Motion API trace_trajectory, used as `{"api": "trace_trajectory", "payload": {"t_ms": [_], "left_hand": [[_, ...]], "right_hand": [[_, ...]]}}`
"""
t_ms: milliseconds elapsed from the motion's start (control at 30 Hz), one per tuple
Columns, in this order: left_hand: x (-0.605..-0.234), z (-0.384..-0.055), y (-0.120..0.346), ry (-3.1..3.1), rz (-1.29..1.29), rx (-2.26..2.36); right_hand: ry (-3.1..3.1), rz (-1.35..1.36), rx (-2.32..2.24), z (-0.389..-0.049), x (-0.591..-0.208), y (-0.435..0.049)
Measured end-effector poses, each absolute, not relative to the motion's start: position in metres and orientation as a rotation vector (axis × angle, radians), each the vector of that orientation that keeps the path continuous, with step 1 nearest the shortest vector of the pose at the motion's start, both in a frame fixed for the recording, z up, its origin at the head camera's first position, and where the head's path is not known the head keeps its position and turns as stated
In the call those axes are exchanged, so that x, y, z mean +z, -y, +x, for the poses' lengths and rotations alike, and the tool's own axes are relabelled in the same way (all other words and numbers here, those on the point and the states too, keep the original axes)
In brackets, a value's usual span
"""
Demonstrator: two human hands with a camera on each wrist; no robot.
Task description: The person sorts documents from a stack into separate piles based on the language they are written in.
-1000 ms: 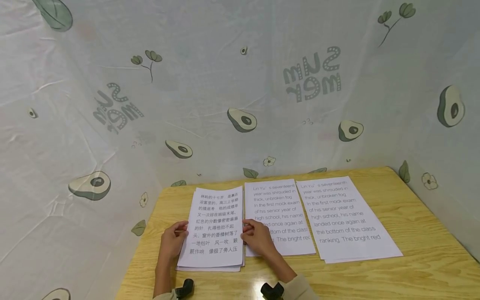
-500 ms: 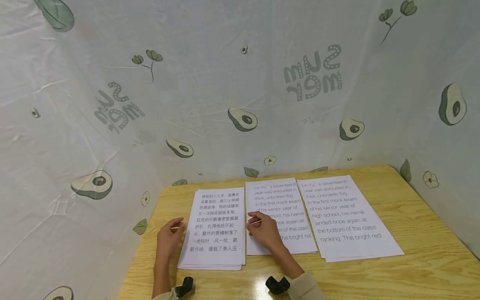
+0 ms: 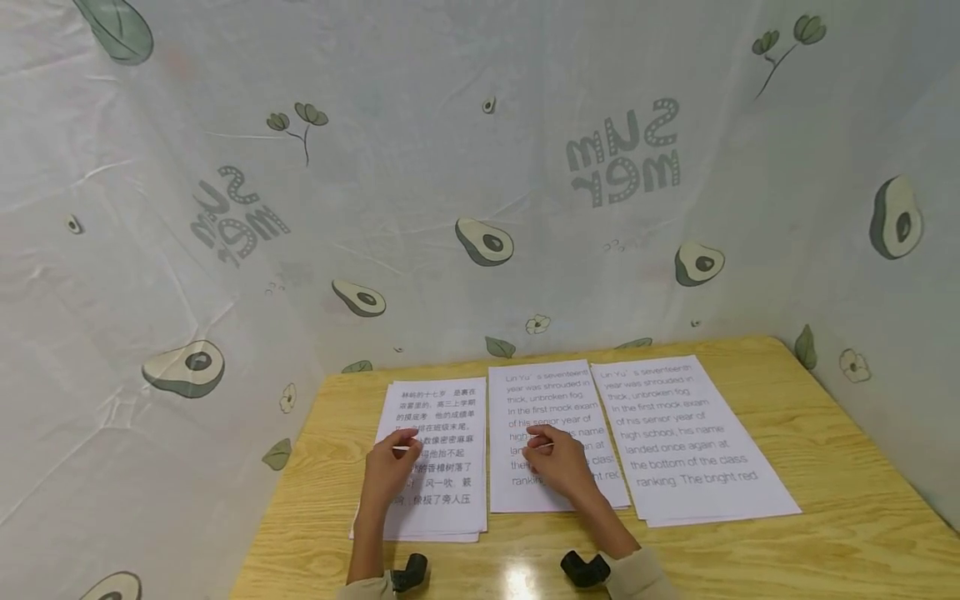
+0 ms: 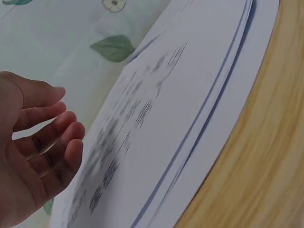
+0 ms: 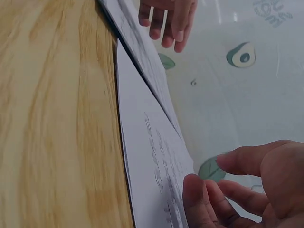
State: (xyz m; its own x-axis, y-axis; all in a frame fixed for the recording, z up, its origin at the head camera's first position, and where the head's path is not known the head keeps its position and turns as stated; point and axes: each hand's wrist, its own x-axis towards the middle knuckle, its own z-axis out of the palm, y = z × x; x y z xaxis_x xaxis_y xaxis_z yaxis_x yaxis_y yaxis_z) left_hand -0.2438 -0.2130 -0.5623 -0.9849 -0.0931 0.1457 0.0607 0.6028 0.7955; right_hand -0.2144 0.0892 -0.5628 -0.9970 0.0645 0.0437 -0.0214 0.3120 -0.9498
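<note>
In the head view, a stack of paper with Chinese print [image 3: 442,517] lies at the left of the table. My left hand [image 3: 392,471] hovers over its left part with loosely bent fingers, holding nothing; the left wrist view shows the hand [image 4: 40,142] apart from the sheets. A middle stack printed in English [image 3: 555,496] lies just right of it. Above that stack hangs my right hand [image 3: 561,462], its fingers loosely bent and the thumb apart from them in the right wrist view. Part of the print beneath each hand is hidden.
A third stack of English-printed paper [image 3: 697,500] lies at the right, close beside the middle one. Under the papers is a wood-grain table [image 3: 817,417]. A pale curtain [image 3: 420,167] with avocado prints surrounds the table's back and sides.
Both hands have let go of the sides of the Chinese-printed stack and moved rightward. The left is now over that stack, the right over the middle stack. The papers look unmoved.
</note>
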Motion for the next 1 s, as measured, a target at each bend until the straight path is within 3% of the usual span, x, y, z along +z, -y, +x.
{"api": "trace_trajectory", "payload": {"t_ms": [500, 1000], "left_hand": [[-0.571, -0.250, 0.129, 2.670, -0.098, -1.484], [-0.571, -0.258, 0.106, 2.656, -0.105, -1.574]], "right_hand": [[2.576, -0.168, 1.618, -0.210, -0.564, -0.154], [2.603, -0.231, 1.613, -0.209, -0.550, -0.204]]}}
